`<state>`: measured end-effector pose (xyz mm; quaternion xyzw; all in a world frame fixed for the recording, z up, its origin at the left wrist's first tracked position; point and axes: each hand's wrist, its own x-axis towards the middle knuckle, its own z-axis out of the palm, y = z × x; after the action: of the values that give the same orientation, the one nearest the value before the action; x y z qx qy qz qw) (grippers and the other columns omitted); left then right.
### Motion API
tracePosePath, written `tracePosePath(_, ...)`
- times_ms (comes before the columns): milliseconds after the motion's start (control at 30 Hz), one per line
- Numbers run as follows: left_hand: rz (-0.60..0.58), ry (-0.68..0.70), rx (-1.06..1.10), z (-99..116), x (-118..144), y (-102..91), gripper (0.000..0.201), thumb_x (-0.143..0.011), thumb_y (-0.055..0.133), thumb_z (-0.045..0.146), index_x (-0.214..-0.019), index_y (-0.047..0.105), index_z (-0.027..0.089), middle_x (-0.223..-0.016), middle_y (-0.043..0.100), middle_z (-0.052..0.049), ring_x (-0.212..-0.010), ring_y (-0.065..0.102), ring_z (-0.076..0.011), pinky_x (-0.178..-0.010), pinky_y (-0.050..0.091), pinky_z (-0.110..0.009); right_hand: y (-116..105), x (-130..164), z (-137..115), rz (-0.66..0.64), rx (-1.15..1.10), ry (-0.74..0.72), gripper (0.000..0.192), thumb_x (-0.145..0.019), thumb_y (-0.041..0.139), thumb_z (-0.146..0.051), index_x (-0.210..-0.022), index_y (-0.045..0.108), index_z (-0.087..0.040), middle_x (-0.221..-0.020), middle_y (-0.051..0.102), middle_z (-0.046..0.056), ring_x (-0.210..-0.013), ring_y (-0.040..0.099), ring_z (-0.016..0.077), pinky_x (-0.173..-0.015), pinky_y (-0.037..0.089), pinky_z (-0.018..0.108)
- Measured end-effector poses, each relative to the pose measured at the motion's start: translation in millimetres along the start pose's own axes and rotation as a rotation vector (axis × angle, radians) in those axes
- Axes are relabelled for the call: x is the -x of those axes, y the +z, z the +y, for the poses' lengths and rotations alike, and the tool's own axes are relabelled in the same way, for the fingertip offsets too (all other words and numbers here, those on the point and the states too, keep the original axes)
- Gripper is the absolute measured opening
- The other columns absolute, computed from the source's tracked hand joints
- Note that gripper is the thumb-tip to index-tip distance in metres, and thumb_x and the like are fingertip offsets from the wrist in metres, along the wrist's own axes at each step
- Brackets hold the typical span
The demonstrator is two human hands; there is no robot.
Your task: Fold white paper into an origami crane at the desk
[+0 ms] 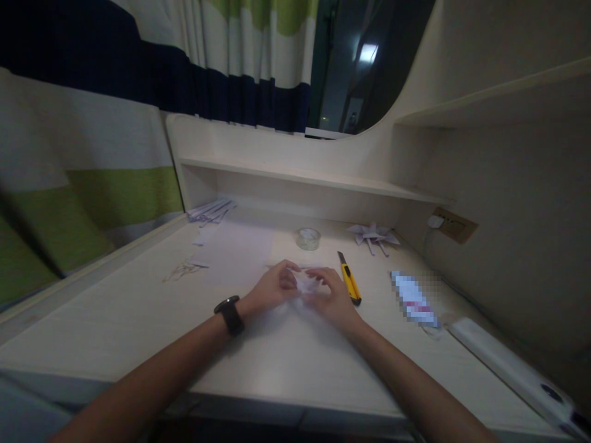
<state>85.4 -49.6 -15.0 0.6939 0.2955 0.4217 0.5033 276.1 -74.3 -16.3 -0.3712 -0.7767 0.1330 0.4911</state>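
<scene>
Both hands meet over the middle of a pale desk (138,320). My left hand (274,287), with a black watch on its wrist, and my right hand (335,298) pinch a small piece of white folded paper (306,283) between their fingertips. The paper rests low over the desk and is partly hidden by the fingers. A yellow utility knife (349,279) lies just right of my right hand.
A roll of clear tape (308,239) stands behind the hands. A sheet of white paper (240,252) and paper scraps (184,269) lie to the left, paper strips (212,211) at back left. A folded paper shape (373,235) sits back right. A blurred packet (413,299) and a white bar (508,363) lie at right.
</scene>
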Motion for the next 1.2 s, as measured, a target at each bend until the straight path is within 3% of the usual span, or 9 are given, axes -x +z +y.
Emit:
tracePosePath(100,-0.049,-0.004,-0.072,9,3,0.6,0.045,-0.064,0.073,0.020,-0.096,0.041,0.019,-0.075,0.054,0.003,-0.063,0.056,-0.0109,-0.056,0.042,-0.022,-6,-3,-9,-0.081,0.028,-0.076,0.043,-0.070,0.073,-0.035,-0.109,0.060,-0.023,-0.121,0.054,0.011,-0.109,0.050,0.0253,-0.085,0.044,0.036)
tracePosePath(167,-0.093,-0.005,-0.131,16,5,0.8,0.043,-0.065,0.073,0.023,-0.091,0.039,0.020,-0.075,0.053,0.004,-0.062,0.055,-0.0108,-0.054,0.040,-0.021,-7,-3,-11,-0.151,-0.001,-0.072,0.042,-0.071,0.072,-0.035,-0.109,0.058,-0.023,-0.125,0.052,0.010,-0.106,0.053,0.0238,-0.080,0.046,0.033)
tracePosePath(300,-0.175,0.009,-0.259,25,4,-3.0,0.044,-0.064,0.075,0.026,-0.087,0.037,0.020,-0.071,0.053,0.004,-0.063,0.054,-0.0118,-0.053,0.036,-0.021,-7,-2,-13,-0.301,-0.031,-0.039,0.041,-0.073,0.070,-0.036,-0.109,0.057,-0.023,-0.109,0.059,0.007,-0.073,0.057,0.0147,-0.065,0.046,0.027)
tracePosePath(367,-0.226,0.006,-0.286,29,2,-6.6,0.044,-0.063,0.075,0.026,-0.086,0.038,0.020,-0.070,0.053,0.004,-0.062,0.053,-0.0119,-0.053,0.035,-0.021,-9,-1,-14,-0.338,0.016,-0.038,0.038,-0.074,0.068,-0.036,-0.109,0.058,-0.024,-0.102,0.061,0.005,-0.066,0.055,0.0131,-0.063,0.044,0.026)
tracePosePath(533,-0.304,-0.044,-0.424,43,-5,-11.8,0.042,-0.063,0.074,0.029,-0.083,0.039,0.019,-0.069,0.054,0.004,-0.061,0.051,-0.0119,-0.051,0.032,-0.021,-16,-3,-16,-0.379,0.147,-0.076,0.040,-0.075,0.067,-0.035,-0.113,0.059,-0.025,-0.090,0.062,0.003,-0.066,0.055,0.0137,-0.064,0.041,0.026)
tracePosePath(733,-0.430,0.015,-0.600,55,-19,-9.0,0.047,-0.054,0.079,0.031,-0.081,0.042,0.020,-0.066,0.052,0.005,-0.056,0.048,-0.0114,-0.047,0.030,-0.021,-22,-6,-18,-0.384,0.207,-0.112,0.042,-0.074,0.067,-0.046,-0.111,0.060,-0.025,-0.090,0.062,0.003,-0.075,0.056,0.0167,-0.066,0.040,0.026)
tracePosePath(867,-0.500,0.059,-0.602,61,-28,-9.9,0.047,-0.047,0.078,0.020,-0.079,0.044,0.021,-0.065,0.053,0.006,-0.054,0.049,-0.0114,-0.046,0.032,-0.021,-24,-6,-16,-0.386,0.212,-0.083,0.044,-0.072,0.068,-0.050,-0.109,0.061,-0.025,-0.084,0.061,0.002,-0.066,0.053,0.0140,-0.063,0.038,0.025)
tracePosePath(967,-0.544,0.014,-0.577,64,-32,-12.4,0.049,-0.042,0.077,0.013,-0.077,0.044,0.022,-0.062,0.055,0.006,-0.052,0.052,-0.0128,-0.044,0.033,-0.021,-24,-7,-15,-0.401,0.199,-0.074,0.045,-0.072,0.067,-0.050,-0.110,0.062,-0.027,-0.082,0.060,0.000,-0.062,0.051,0.0126,-0.062,0.037,0.025)
tracePosePath(1200,-0.664,-0.069,-0.342,62,-32,-18.2,0.057,-0.046,0.075,0.008,-0.095,0.050,0.023,-0.069,0.065,0.003,-0.052,0.060,-0.0157,-0.044,0.039,-0.022,-16,-4,-20,-0.460,0.064,-0.008,0.034,-0.074,0.068,-0.045,-0.100,0.066,-0.024,-0.071,0.060,-0.002,-0.059,0.051,0.0112,-0.056,0.036,0.021)
